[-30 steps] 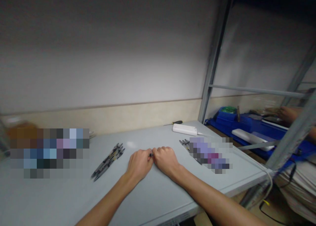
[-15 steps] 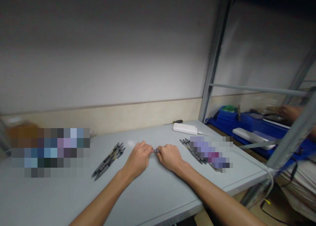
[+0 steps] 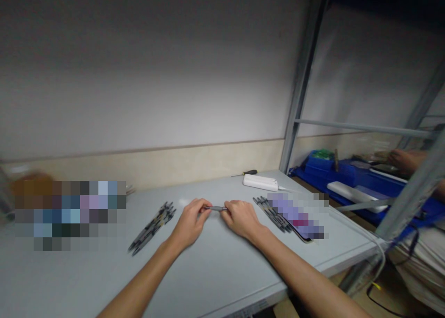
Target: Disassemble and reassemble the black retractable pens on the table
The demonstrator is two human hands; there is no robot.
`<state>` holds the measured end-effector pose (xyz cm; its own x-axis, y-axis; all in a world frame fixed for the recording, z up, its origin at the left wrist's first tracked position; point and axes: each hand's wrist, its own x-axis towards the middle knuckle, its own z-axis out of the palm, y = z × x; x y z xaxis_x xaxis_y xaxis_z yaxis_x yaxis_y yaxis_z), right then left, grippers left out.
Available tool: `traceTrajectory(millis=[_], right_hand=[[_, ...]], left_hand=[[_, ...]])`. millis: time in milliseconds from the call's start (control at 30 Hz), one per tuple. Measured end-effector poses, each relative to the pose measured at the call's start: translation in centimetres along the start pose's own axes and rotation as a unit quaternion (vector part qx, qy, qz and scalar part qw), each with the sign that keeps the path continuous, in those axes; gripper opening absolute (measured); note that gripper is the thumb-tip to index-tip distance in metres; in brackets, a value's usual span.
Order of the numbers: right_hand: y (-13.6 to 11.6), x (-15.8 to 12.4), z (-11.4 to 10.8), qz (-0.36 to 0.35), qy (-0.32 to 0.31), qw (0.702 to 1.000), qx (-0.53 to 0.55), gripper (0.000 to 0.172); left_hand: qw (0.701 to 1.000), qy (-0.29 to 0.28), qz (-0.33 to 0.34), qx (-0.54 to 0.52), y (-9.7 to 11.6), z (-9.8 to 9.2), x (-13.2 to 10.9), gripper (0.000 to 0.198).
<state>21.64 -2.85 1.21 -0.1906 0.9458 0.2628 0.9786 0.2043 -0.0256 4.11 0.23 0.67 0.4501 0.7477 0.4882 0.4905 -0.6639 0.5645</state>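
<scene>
A grey pen (image 3: 217,208) is held level just above the table, stretched between my two hands. My left hand (image 3: 191,219) pinches its dark left end between thumb and fingertips. The other end disappears into my right hand (image 3: 240,217), whose fingers are curled closed around it. To the left of my left hand lies a loose bundle of similar grey and black pens (image 3: 152,228). Several more pens (image 3: 273,213) lie side by side to the right of my right hand.
A white power strip (image 3: 260,182) and a screwdriver (image 3: 251,173) lie at the back of the grey table (image 3: 212,271). Pixelated items cover both sides. Beyond a metal post (image 3: 301,86), a person's hand (image 3: 405,159) is over a blue surface with bins.
My left hand has shifted slightly left and its grip has changed. More of the pen's grey barrel now shows between my hands. The pens on the table lie as before.
</scene>
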Motion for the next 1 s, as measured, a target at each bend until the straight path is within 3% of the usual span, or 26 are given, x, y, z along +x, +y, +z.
traceTrajectory(millis=[133, 467, 600, 767, 1000], right_hand=[[-0.1, -0.1, -0.1, -0.039, 0.051, 0.998, 0.024, 0.038], [1.4, 0.3, 0.2, -0.102, 0.141, 0.975, 0.140, 0.016], [1.8, 0.5, 0.3, -0.076, 0.145, 0.966, 0.199, 0.022], [2.4, 0.8, 0.0, 0.000, 0.079, 0.951, 0.299, 0.033], [3.1, 1.3, 0.2, 0.019, 0.107, 0.890, 0.442, 0.022]], left_hand=[[0.999, 0.013, -0.043, -0.013, -0.6, -0.2, 0.2, 0.028], [0.988, 0.042, -0.132, -0.072, -1.8, -0.2, 0.6, 0.038], [0.987, 0.054, -0.133, -0.070, -2.2, -0.2, 0.6, 0.040], [0.985, 0.077, -0.140, -0.070, -2.6, -0.5, 0.7, 0.042], [0.965, 0.082, -0.210, -0.131, -2.0, -0.2, 0.6, 0.051]])
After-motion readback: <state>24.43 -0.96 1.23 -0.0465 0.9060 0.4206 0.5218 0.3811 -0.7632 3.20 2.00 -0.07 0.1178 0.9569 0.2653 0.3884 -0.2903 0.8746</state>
